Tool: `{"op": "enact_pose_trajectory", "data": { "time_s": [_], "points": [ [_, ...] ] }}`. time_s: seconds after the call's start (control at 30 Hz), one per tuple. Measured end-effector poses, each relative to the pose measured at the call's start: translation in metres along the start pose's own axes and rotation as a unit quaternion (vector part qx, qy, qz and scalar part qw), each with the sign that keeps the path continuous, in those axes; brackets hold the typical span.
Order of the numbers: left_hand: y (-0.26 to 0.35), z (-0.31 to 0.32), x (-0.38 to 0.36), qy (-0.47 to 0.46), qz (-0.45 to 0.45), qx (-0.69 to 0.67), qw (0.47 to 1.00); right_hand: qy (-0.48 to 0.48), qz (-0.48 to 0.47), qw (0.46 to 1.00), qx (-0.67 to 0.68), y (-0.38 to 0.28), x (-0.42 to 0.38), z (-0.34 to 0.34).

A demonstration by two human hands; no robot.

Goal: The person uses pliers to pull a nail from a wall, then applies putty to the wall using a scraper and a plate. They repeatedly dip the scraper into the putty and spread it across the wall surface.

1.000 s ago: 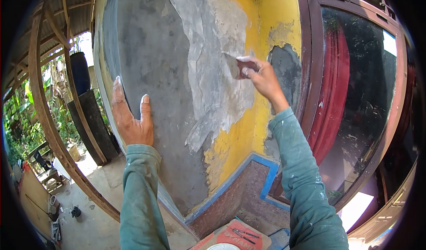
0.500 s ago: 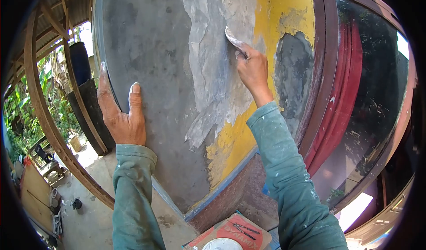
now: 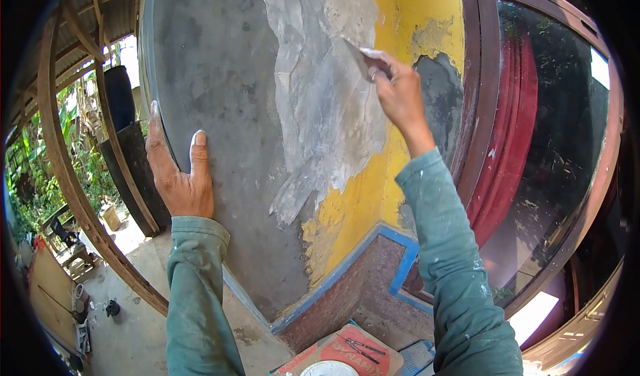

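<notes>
My right hand (image 3: 399, 95) is raised against the wall and grips a putty knife (image 3: 359, 56), its blade pressed on the pale grey filler patch (image 3: 327, 103) beside the peeling yellow paint (image 3: 413, 16). My left hand (image 3: 179, 169) lies flat on the bare grey cement wall (image 3: 220, 109) near its left corner, fingers spread, holding nothing. Both arms wear green, paint-flecked sleeves.
A dark glass window in a red-brown frame (image 3: 553, 143) stands at the right. A blue stripe (image 3: 373, 243) borders the dark wall base. On the floor below lie a red bag with pliers (image 3: 357, 349) and a white round container (image 3: 327, 369). Timber posts (image 3: 63, 163) stand at left.
My right hand with the putty knife rose from mid-patch, then shifted rightward toward the yellow paint edge. My left hand stays flat on the wall.
</notes>
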State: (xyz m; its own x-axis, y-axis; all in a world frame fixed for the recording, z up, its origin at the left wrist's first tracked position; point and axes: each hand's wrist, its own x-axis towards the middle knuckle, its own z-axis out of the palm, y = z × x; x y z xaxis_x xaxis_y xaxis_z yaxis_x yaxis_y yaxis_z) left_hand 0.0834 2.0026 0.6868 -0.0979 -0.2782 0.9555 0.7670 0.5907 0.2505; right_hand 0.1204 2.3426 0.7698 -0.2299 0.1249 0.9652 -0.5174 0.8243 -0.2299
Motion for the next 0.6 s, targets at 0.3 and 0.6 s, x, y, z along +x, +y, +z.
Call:
{"op": "enact_pose_trajectory", "data": {
  "time_s": [0.3,0.6],
  "points": [
    [0.001,0.000,0.000,0.001,0.014,0.009,1.000,0.020,-0.071,0.996,-0.053,-0.007,0.015,0.043],
    [-0.002,0.001,-0.001,-0.001,0.025,0.013,1.000,-0.058,-0.116,0.991,0.038,-0.047,0.006,0.008]
  ]
}}
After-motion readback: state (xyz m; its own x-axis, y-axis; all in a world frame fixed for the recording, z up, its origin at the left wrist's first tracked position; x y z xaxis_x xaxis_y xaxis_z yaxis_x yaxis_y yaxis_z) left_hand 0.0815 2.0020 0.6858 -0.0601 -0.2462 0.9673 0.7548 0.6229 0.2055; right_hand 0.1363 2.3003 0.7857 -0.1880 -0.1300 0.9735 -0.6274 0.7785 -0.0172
